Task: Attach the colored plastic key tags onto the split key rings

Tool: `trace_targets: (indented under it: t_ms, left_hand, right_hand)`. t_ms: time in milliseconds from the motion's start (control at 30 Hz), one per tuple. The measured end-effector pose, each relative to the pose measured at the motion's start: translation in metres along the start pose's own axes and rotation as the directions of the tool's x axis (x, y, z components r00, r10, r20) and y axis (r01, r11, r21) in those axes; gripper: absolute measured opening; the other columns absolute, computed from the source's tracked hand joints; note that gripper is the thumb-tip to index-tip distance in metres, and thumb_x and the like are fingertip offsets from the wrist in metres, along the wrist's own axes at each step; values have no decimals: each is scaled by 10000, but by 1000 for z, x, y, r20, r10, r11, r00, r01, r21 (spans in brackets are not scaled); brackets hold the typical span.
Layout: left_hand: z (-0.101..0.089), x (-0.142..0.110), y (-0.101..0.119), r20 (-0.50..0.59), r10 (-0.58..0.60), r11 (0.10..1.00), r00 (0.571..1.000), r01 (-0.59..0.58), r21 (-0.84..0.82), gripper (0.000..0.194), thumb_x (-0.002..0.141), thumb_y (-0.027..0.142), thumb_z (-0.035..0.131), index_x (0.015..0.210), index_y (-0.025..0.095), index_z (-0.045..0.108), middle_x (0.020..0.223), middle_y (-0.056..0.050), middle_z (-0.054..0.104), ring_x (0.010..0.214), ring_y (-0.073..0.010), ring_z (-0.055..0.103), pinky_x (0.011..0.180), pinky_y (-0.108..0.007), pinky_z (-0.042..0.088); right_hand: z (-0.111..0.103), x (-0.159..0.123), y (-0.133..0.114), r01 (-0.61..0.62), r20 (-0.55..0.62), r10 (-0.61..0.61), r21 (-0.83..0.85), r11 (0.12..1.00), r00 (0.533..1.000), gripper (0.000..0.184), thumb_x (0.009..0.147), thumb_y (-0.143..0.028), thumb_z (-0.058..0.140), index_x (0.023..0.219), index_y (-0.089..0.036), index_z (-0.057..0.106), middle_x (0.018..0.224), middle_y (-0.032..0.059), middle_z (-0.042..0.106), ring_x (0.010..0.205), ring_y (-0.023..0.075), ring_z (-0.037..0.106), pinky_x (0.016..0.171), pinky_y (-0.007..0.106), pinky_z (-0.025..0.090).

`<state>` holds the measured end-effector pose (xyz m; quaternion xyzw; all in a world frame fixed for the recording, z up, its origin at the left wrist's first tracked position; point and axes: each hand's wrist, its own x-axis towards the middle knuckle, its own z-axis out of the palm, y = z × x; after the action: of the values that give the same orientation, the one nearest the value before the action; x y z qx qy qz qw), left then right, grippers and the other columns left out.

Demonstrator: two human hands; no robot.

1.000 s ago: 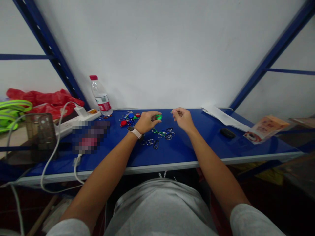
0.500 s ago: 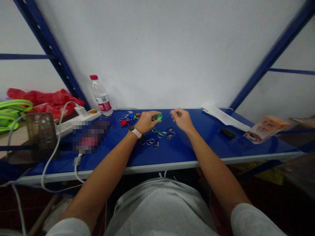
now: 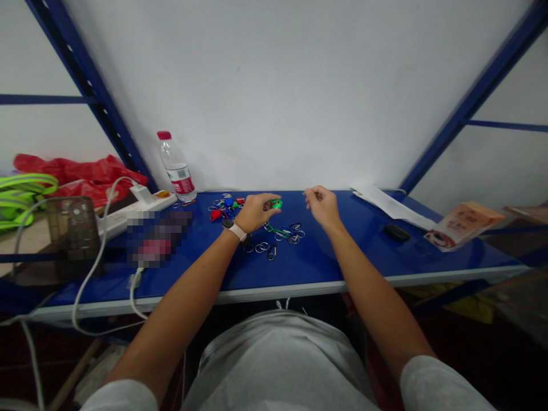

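Note:
My left hand (image 3: 253, 212) is closed round a small green key tag (image 3: 276, 204) above the blue table (image 3: 342, 257). A watch sits on that wrist. My right hand (image 3: 322, 206) is raised to the right of it, its fingers pinched on something too small to make out. Under and between the hands lie several loose key rings and carabiners (image 3: 282, 234). More tags, red, blue and green, lie in a pile (image 3: 223, 206) to the left of my left hand.
A water bottle (image 3: 176, 168) stands at the back left beside a white power strip (image 3: 128, 214) with cables. A red bag (image 3: 77, 171) lies further left. To the right are a black object (image 3: 396, 232), papers (image 3: 391, 202) and an orange packet (image 3: 460, 224).
My right hand has drawn a little to the right, away from the left hand. The left hand has stayed where it was with the green tag.

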<state>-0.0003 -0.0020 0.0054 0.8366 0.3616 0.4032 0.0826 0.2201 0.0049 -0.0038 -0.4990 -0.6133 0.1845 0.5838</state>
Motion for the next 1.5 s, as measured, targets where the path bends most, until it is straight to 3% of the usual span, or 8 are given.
trace_targets:
  t_ms: [433, 567, 700, 900, 1100, 1500]
  left_hand:
    - [-1, -1, -3, 27, -9, 1000, 1000, 8, 20, 324, 789, 214, 742, 1101, 133, 717, 946, -76, 759, 735, -154, 677, 756, -280, 532]
    - [2, -1, -5, 28, 2, 1000, 1000, -2, 23, 322, 790, 229, 741, 1099, 144, 718, 921, -71, 758, 735, -157, 674, 744, -279, 532]
    - [7, 0, -8, 33, 28, 999, 999, -29, 21, 325, 794, 245, 737, 1102, 147, 713, 940, -77, 758, 741, -157, 674, 753, -282, 536]
    - [11, 0, -10, 60, 50, 999, 997, -51, 7, 325, 795, 219, 735, 1110, 144, 707, 981, -84, 754, 767, -162, 677, 764, -289, 540]
    - [11, 0, -6, 84, 53, 998, 995, -54, 13, 311, 788, 206, 740, 1090, 139, 712, 975, -80, 754, 760, -162, 675, 759, -284, 535]
    - [6, 1, -4, 36, 14, 1000, 999, -13, -13, 348, 776, 232, 761, 1112, 150, 718, 962, -75, 761, 760, -163, 683, 758, -279, 536]
  right_hand:
    - [0, 1, 1, -40, -30, 41, 43, 998, 999, 228, 832, -397, 547, 752, -190, 597, 611, -10, 596, 497, 126, 534, 522, 261, 431]
    - [3, -3, 1, -29, 102, 32, -36, 999, 994, 245, 840, -407, 552, 752, -189, 623, 634, 5, 636, 528, 136, 563, 547, 265, 444]
    - [13, -12, -2, 12, 273, 22, -121, 993, 962, 292, 856, -441, 545, 731, -192, 632, 668, 25, 664, 575, 148, 585, 560, 265, 448]
    - [20, -19, -8, 43, 338, 10, -149, 988, 941, 270, 867, -422, 543, 731, -199, 611, 670, 23, 660, 588, 154, 584, 571, 270, 444]
    - [20, -19, -9, 66, 349, -11, -148, 987, 937, 242, 857, -399, 547, 742, -197, 613, 638, 12, 635, 595, 156, 570, 568, 266, 429]
    - [15, -16, -13, 100, 243, -68, -122, 988, 968, 262, 841, -416, 556, 715, -190, 597, 645, 15, 627, 601, 153, 560, 583, 269, 422]
